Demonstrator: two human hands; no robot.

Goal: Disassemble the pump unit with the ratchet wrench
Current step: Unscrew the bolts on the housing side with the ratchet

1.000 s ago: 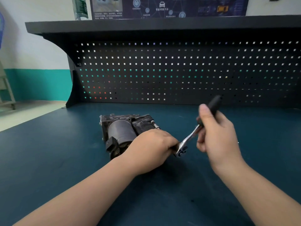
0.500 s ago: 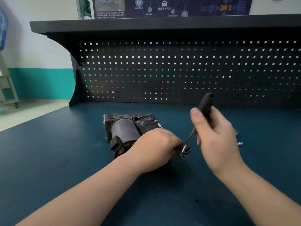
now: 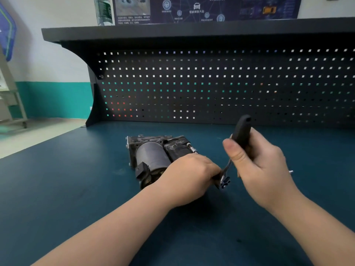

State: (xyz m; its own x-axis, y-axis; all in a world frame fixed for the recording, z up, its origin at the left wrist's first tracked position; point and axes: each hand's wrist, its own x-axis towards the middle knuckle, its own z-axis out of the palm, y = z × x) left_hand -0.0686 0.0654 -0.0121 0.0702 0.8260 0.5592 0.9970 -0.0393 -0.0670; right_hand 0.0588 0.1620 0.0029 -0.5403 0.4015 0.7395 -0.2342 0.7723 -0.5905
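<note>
— On bench centre, item one?
— Dark grey cylindrical metal pump unit (image 3: 153, 160) on my blue benchtop (image 3: 57, 189); left hand (image 3: 189, 177) curled around its near end.
— Item two?
— Chrome black-handled ratchet wrench (image 3: 237, 146), right hand (image 3: 257, 166) gripping its handle; black pegboard (image 3: 211, 85) behind.

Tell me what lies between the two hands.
In the head view, only the ratchet wrench's metal head sits between the left hand and right hand, over bare tabletop.

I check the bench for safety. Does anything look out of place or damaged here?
Nothing is clearly wrong. The pump unit lies flat on the bench; the left hand steadies it and the right hand grips the ratchet wrench. One small silver part lies loose behind the right hand.
</note>
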